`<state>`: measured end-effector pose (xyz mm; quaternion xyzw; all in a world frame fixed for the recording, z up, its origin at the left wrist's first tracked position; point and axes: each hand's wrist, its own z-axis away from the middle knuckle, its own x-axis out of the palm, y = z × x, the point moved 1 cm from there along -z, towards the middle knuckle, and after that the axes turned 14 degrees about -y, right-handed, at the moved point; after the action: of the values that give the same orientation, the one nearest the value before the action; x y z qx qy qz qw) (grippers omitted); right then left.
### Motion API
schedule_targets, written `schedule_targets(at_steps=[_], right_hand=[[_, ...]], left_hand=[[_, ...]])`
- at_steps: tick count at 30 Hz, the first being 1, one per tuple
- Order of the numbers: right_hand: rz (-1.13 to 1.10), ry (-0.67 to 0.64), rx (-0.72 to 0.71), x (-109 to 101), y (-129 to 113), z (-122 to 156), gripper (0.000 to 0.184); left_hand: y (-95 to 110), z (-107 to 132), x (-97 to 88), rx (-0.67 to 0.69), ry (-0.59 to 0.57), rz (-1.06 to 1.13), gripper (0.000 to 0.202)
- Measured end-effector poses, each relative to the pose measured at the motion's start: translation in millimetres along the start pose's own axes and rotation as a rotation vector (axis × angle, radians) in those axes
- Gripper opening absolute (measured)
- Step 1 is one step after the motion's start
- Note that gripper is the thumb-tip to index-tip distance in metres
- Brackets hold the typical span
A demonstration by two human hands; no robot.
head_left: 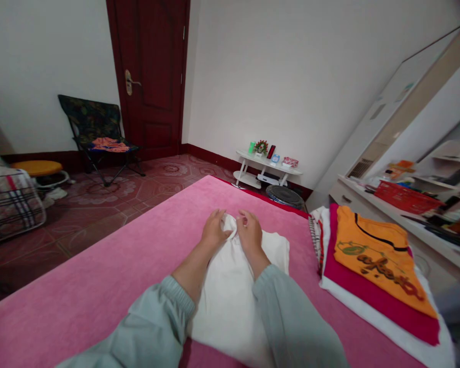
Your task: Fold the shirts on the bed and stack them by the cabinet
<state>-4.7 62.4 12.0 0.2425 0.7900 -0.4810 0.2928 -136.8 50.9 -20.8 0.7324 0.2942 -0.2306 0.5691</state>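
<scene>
A white garment lies on the pink bed cover in front of me, partly covered by my forearms. My left hand pinches its far edge from the left side. Close beside it, my right hand grips the same edge from the right, fingers curled. Between the two hands the cloth is bunched and slightly raised. One part of the garment spreads flat to the right of my right wrist. What kind of garment it is, I cannot tell.
Folded clothes, topped by an orange shirt, are stacked at the bed's right. Beyond the far edge stands a low white shelf with small items. A red basket sits on the right-hand counter. A folding chair stands by the dark red door.
</scene>
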Motion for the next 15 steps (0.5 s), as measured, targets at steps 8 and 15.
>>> schedule_targets(at_steps=[8, 15], right_hand=[[0.174, -0.119, 0.103, 22, 11, -13, 0.018], [0.136, -0.010, 0.169, 19, 14, -14, 0.015]], left_hand=[[0, 0, -3.4, -0.044, 0.044, 0.012, 0.065], [10, 10, -12.2, -0.163, 0.059, -0.058, 0.053]])
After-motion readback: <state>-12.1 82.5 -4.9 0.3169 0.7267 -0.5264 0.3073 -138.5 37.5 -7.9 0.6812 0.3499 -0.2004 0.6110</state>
